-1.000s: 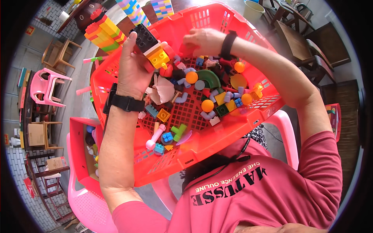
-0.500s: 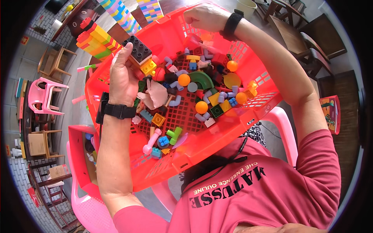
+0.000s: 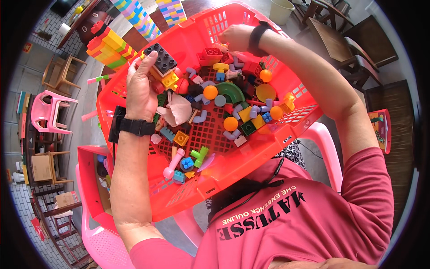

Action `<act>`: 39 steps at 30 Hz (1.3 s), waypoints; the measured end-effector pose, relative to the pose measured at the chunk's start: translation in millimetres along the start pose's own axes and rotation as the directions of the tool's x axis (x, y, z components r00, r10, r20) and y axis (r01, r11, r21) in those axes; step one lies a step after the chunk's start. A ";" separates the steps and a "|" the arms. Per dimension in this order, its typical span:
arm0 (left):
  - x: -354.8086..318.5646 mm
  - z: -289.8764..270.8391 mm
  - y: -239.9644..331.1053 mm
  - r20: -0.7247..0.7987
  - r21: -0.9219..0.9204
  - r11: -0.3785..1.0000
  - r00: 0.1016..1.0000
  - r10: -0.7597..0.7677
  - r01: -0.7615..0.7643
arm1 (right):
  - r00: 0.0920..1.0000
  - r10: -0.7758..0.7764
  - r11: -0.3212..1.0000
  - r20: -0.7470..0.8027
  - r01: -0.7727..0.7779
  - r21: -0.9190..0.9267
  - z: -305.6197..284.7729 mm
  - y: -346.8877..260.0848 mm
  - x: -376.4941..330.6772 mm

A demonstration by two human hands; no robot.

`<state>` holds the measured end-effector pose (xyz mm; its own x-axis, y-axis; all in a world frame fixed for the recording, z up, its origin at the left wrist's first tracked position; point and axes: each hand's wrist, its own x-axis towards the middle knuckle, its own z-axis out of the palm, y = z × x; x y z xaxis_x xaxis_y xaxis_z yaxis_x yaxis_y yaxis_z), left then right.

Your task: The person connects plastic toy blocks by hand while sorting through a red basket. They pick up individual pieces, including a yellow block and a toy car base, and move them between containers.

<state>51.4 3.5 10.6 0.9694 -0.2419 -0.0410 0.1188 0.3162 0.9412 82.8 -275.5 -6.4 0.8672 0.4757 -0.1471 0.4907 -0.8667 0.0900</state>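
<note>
A big red plastic basket [image 3: 148, 188] spreads before me, holding loose toy blocks, grey-blue pipe pieces, orange balls and a pale pink scrap [image 3: 175, 110]. At its left rim my left hand [image 3: 142, 92] is closed round a stack of building blocks [image 3: 161, 58]; a black studded block tops it, with a yellow one below. My right hand [image 3: 237, 38] reaches inside the far wall, fingers curled downward beside a red block [image 3: 210, 54]. Its fingertips are partly hidden, and whatever they pinch is too small to name.
Tall block towers [image 3: 136, 20] in pastel colours and a red-yellow-green block build [image 3: 109, 47] stand beyond the basket. A red box [image 3: 92, 168] sits on a pink chair [image 3: 101, 242] at the left. A pale bucket [image 3: 281, 11] stands at the far right.
My right hand has moved down and slightly right, from the far rim into the basket, and a red block now shows below it. My left hand still holds the block stack.
</note>
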 end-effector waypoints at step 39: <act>2.7 -1.3 -10.1 0.064 0.104 0.994 0.997 -0.045 0.038 | 0.891 -0.434 0.881 0.130 0.390 0.269 33.0 -65.8 -3.6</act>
<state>53.1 0.9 0.5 0.9473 -0.3142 -0.0619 0.1328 0.2096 0.9687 44.6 -225.2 -44.2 0.5487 0.7810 -0.2981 0.7475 -0.6181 -0.2433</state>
